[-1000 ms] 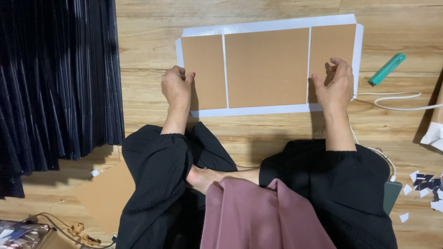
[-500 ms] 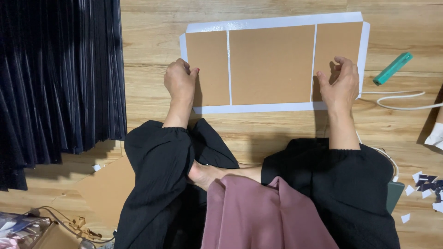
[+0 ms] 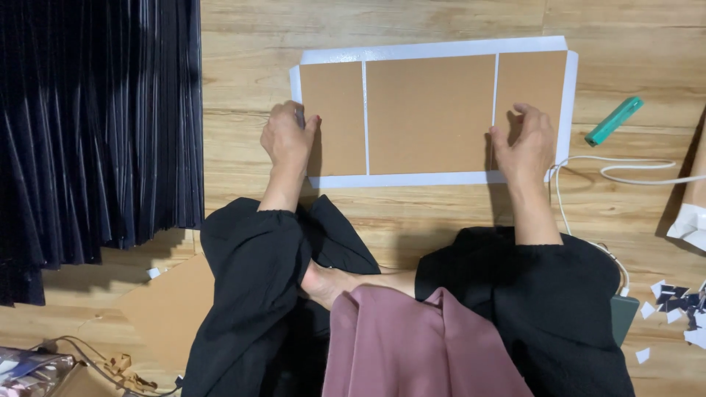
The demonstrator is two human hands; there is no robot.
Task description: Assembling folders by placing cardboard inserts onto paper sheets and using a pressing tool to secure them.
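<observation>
- A wooden floor (image 3: 243, 66) is shown across the whole frame; every other item is carried on it.
- A dark pleated fabric (image 3: 88, 125) is seen filling the left of the frame, well apart from the work.
- A white sheet (image 3: 412, 179) is laid flat in the upper centre, its long axis running left to right across the frame, directly ahead of both hands.
- Three brown cardboard panels are set on the sheet with narrow white gaps between them: a left panel (image 3: 338, 95), a wide middle panel (image 3: 430, 110) and a right panel (image 3: 531, 77).
- The left hand (image 3: 288, 140) is pressed palm-down, fingers curled, on the sheet's lower-left edge beside the left panel; nothing is gripped.
- The right hand (image 3: 526, 143) is rested fingers-bent on the lower part of the right panel; whether an edge is pinched cannot be told.
- Both hands are placed about equally near, one at each end of the long axis.
- A white cable (image 3: 640, 173) is looped at the right, just beside the sheet.
- A teal tube-shaped object (image 3: 613, 121) is shown lying at the right.
- Paper scraps (image 3: 673, 301) are scattered at the lower right.
</observation>
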